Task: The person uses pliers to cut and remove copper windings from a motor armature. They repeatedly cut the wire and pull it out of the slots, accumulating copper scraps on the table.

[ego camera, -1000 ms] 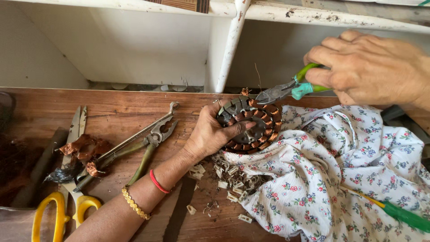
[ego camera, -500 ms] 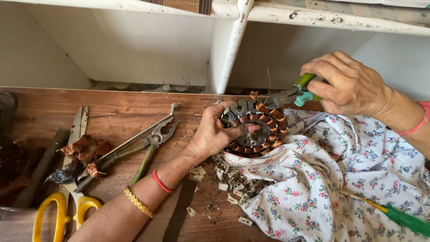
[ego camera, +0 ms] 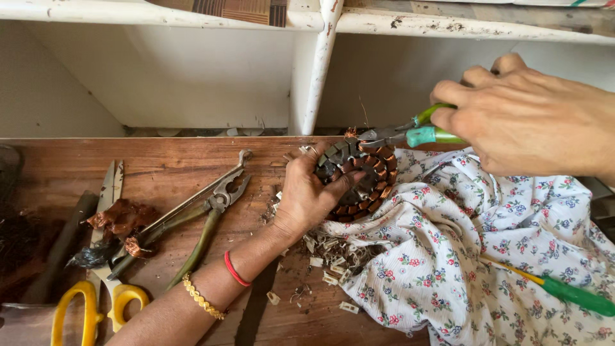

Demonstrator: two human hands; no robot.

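Wooden workbench (ego camera: 160,166) bearing a floral cloth (ego camera: 461,269). Right hand (ego camera: 525,122) closed around green-handled pliers (ego camera: 410,133), tips at the upper rim of a copper-wound motor stator (ego camera: 359,176). Left hand (ego camera: 307,195) grips the stator, which rests at the cloth's edge. Left: combination pliers (ego camera: 205,208), yellow-handled scissors (ego camera: 96,301). Right: green screwdriver (ego camera: 570,293).
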